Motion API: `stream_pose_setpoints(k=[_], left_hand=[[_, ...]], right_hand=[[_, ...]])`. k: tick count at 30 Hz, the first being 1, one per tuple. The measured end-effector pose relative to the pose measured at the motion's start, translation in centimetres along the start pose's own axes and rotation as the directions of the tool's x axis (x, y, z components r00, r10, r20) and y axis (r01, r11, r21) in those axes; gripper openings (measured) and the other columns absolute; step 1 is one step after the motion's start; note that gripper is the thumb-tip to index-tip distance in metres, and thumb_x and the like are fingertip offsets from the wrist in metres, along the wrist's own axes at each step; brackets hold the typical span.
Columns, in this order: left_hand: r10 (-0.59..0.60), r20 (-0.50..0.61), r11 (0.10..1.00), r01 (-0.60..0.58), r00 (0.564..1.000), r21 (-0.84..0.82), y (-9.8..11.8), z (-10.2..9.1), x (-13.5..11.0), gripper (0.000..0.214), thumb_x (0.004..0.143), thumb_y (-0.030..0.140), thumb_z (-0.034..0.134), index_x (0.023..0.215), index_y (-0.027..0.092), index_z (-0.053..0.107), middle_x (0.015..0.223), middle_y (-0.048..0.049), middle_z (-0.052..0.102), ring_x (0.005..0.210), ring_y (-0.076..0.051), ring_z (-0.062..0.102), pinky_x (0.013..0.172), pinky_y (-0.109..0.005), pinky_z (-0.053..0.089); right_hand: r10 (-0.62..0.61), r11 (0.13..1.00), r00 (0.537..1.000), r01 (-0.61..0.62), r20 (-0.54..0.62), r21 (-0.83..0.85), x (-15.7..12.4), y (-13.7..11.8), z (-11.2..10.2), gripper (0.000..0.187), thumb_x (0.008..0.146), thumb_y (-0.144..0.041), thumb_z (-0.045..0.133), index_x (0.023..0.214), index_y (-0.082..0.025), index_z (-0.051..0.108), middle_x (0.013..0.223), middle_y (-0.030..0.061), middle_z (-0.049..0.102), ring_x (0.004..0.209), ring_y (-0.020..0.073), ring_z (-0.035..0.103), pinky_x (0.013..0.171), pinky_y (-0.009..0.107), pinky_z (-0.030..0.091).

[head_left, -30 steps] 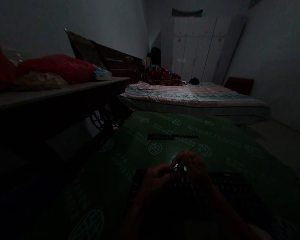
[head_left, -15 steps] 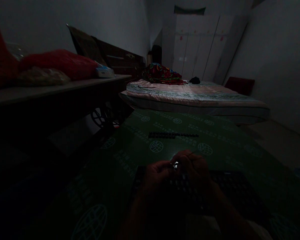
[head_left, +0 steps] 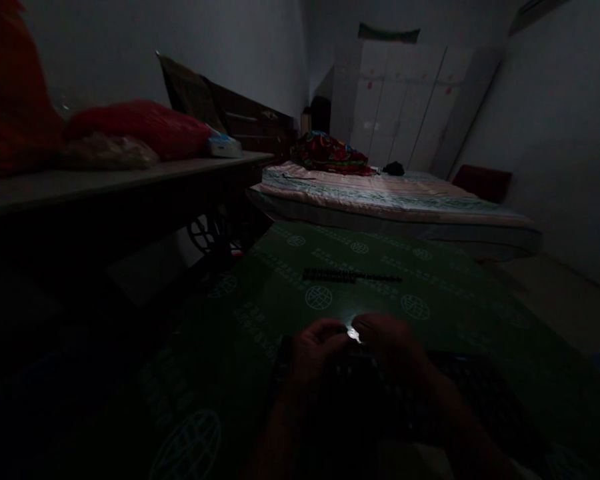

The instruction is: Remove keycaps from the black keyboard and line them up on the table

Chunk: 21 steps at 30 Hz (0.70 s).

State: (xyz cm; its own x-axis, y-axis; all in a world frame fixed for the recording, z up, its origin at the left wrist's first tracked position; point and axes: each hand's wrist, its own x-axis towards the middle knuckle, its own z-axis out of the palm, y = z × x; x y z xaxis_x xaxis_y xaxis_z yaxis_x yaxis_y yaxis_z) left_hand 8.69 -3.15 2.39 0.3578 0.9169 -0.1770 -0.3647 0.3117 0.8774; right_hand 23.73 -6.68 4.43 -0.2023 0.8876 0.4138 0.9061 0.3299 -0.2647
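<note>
The room is very dark. My left hand and my right hand are close together low in the middle, fingertips pinched and meeting over a tiny bright item that I cannot make out. Under both hands lies a dark perforated tray on a green printed sheet. A thin dark strip rests on the sheet beyond the hands.
A long table at the left carries red bundles and a small pale box. A low mattress with a colourful cloth heap lies ahead. A white wardrobe stands at the back wall.
Both hands have dropped slightly toward the tray and stay pinched together. The thin strand seen sticking up from the right fingers earlier no longer shows. The view has shifted a little rightward.
</note>
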Motion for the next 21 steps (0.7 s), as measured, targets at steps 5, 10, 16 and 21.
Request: stream_pose_setpoints(k=[5, 10, 16, 21], left_hand=[[-0.029, 0.065, 0.993, 0.036, 0.998, -0.108, 0.37, -0.36, -0.07, 0.026, 0.050, 0.019, 0.076, 0.072, 0.014, 0.063, 0.065, -0.0014, 0.066, 0.060, -0.015, 0.061, 0.062, -0.026, 0.046], [-0.038, 0.084, 0.993, 0.047, 0.996, -0.111, 0.28, -0.60, -0.04, 0.027, 0.049, 0.019, 0.077, 0.073, 0.014, 0.064, 0.065, -0.0022, 0.067, 0.059, -0.016, 0.061, 0.060, -0.026, 0.045], [-0.057, 0.034, 0.994, 0.060, 0.998, -0.091, 0.10, -0.75, 0.29, 0.027, 0.047, 0.019, 0.077, 0.071, 0.013, 0.065, 0.066, -0.0031, 0.067, 0.059, -0.015, 0.061, 0.061, -0.026, 0.045], [-0.051, 0.018, 0.989, 0.053, 0.999, -0.135, 0.16, -0.61, 0.31, 0.026, 0.054, 0.025, 0.074, 0.074, 0.011, 0.067, 0.068, -0.0056, 0.069, 0.062, -0.016, 0.062, 0.063, -0.026, 0.046]], right_hand=[[0.043, 0.968, 0.991, -0.074, 0.129, 0.241, 0.02, -0.78, 0.07, 0.023, 0.086, -0.026, 0.039, 0.088, -0.021, 0.061, 0.074, 0.0027, 0.066, 0.061, 0.0123, 0.059, 0.054, 0.020, 0.038], [0.101, 0.923, 0.987, -0.141, 0.127, 0.359, 0.29, -0.96, -0.26, 0.019, 0.081, -0.025, 0.047, 0.090, -0.021, 0.064, 0.076, 0.0022, 0.068, 0.062, 0.0131, 0.060, 0.056, 0.021, 0.042], [0.093, 0.917, 0.990, -0.125, 0.103, 0.378, 0.59, -0.53, 0.32, 0.020, 0.079, -0.024, 0.050, 0.090, -0.022, 0.065, 0.076, 0.0015, 0.069, 0.061, 0.0131, 0.061, 0.054, 0.021, 0.043], [0.073, 0.942, 0.991, -0.105, 0.109, 0.319, 0.91, -0.45, 0.44, 0.021, 0.080, -0.027, 0.049, 0.093, -0.022, 0.065, 0.077, 0.0033, 0.070, 0.063, 0.0145, 0.062, 0.055, 0.022, 0.043]])
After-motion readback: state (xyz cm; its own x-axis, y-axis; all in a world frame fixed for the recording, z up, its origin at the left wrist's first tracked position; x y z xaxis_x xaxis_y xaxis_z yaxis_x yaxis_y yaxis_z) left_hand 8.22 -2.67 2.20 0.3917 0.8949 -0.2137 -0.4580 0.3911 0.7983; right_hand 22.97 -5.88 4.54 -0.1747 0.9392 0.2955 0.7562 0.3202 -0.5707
